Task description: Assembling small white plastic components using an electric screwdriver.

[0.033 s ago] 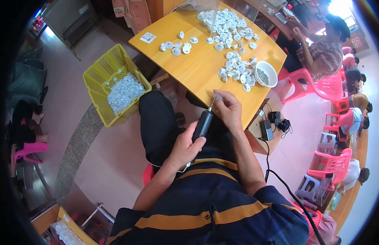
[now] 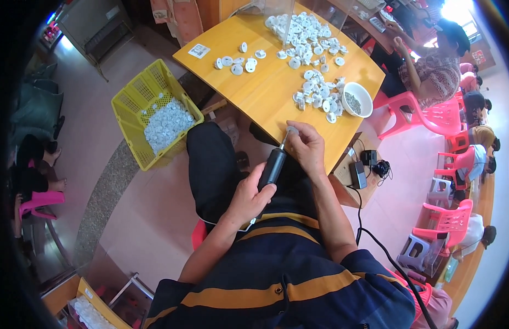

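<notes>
My left hand (image 2: 250, 196) is wrapped round a black electric screwdriver (image 2: 273, 166), which points up and slightly right. Its thin metal bit meets a small round white plastic part (image 2: 292, 130), pinched between the thumb and fingers of my right hand (image 2: 306, 147) at the table's near edge. My fingers hide much of that part. Just beyond my right hand lies a cluster of similar white plastic parts (image 2: 318, 90). Beside the cluster stands a white bowl (image 2: 365, 104) with many small metal screws (image 2: 352, 102) in it.
A larger pile of white parts (image 2: 306, 33) covers the far end of the yellow wooden table (image 2: 227, 82). A yellow basket (image 2: 135, 148) of white pieces stands left of my knee. Black adapters (image 2: 358, 174) and a cable lie at right. A co-worker (image 2: 430, 71) sits beyond.
</notes>
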`<state>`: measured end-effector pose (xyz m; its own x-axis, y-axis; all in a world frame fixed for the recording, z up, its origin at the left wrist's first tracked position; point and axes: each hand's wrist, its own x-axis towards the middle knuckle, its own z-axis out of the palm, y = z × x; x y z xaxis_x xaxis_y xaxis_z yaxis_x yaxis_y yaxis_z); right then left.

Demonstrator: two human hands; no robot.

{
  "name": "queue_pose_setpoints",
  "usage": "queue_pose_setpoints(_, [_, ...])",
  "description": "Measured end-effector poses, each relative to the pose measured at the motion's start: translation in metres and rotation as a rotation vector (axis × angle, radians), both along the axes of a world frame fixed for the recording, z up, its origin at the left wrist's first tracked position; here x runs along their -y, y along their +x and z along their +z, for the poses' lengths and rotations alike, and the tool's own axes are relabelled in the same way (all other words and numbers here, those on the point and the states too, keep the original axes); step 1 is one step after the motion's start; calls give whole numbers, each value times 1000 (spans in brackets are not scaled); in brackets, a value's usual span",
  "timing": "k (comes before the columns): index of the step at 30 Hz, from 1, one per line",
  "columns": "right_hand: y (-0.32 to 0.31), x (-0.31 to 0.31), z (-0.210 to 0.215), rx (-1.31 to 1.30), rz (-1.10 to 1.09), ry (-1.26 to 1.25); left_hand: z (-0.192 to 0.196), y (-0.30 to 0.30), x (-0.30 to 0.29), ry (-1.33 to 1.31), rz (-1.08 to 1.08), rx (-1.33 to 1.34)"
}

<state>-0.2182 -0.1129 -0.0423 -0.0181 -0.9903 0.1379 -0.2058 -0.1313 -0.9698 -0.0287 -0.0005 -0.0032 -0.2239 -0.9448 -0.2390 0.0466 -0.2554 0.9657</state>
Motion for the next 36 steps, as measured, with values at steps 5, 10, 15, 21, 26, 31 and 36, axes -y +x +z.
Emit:
queue_pose_setpoints(5, [0,-1,5,-15,-2,-10,-1,0,0,2,-2,-20])
queue_pose_setpoints(10, [3,-2,9,-41,0,-58,-3,0,0,6,-10,-23])
queue_pose_setpoints(15, [1,-3,9,-89,14,-69,-3,1,0,39,-18,-53])
queue_pose_setpoints(21, [-4,0,18,-221,83,-145,-6,11,4,225,-83,-320])
queue_pose_setpoints(26, [-7,-1,23,-250,119,-122,0,14,4,351,-85,-508])
queue_pose_setpoints(31, [-7,-2,24,-251,134,-120,-1,18,5,395,-104,-643])
queue_pose_setpoints(36, [-7,-2,23,-253,136,-133,-6,21,7,441,-109,-715])
